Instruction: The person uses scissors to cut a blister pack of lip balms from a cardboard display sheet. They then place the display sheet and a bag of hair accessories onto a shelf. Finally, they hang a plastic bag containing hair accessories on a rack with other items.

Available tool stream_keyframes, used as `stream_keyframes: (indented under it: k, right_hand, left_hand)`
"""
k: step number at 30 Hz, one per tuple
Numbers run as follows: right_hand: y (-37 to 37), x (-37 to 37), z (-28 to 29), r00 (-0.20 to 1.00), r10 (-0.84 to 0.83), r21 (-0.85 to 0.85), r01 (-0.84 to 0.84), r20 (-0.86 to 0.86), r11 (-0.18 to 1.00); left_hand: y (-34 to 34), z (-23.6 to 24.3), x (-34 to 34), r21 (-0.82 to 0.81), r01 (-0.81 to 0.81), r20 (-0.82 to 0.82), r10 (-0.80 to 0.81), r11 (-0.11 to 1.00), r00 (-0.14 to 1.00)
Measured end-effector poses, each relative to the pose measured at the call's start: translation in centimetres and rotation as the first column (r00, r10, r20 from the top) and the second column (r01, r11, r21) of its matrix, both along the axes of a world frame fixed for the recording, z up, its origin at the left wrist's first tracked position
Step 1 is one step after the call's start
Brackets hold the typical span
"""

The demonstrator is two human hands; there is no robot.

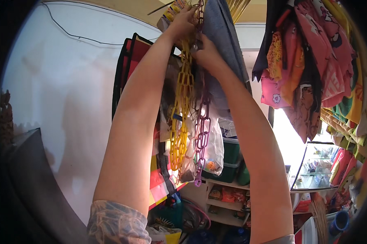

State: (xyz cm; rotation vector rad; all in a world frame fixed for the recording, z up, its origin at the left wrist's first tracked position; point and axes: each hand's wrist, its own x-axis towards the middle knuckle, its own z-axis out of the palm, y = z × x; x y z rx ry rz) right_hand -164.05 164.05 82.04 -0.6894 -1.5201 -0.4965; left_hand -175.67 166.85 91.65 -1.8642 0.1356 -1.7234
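Both my arms reach up to a bundle of hanging things. My left hand (183, 23) is closed at the top of a looped yellow plastic chain (181, 118), its grip partly hidden. Just beside it is a yellow patterned packet (170, 16). Lower and to the right, the fingers of my right hand (207, 53) are curled in at a purple plastic chain (202, 134), which runs above and below the hand. A blue-grey cloth (223, 49) hangs against the right hand. Between and behind the chains are clear plastic bags (214, 150).
Red and black bags (139, 53) hang behind my left arm, near a white wall (77, 81). Colourful garments (313, 53) hang at the right, above a glass display case (317, 166). Below stand shelves (228, 203), green bins (227, 160) and a broom (319, 215).
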Motion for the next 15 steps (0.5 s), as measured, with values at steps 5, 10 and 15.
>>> stream_keyframes:
  k: [5, 10, 15]
  right_hand:
    - [-1.6, 1.2, -1.3, 0.995, 0.067, -0.097, -0.074, -0.068, 0.993]
    - [-1.7, 2.1, -2.3, 0.996, 0.026, -0.088, -0.034, -0.090, 0.996]
    - [-1.5, 1.8, -2.2, 0.999, -0.047, -0.012, 0.047, -0.020, 0.999]
  left_hand:
    - [0.5, -1.3, 0.5, -0.107, 0.321, 0.120, -0.309, 0.941, 0.944]
    - [-2.9, -3.2, -0.3, -0.464, 0.609, 0.214, -0.586, 0.643, 0.782]
    - [-1.8, -1.8, 0.1, -0.468, 0.531, 0.315, -0.429, 0.706, 0.847]
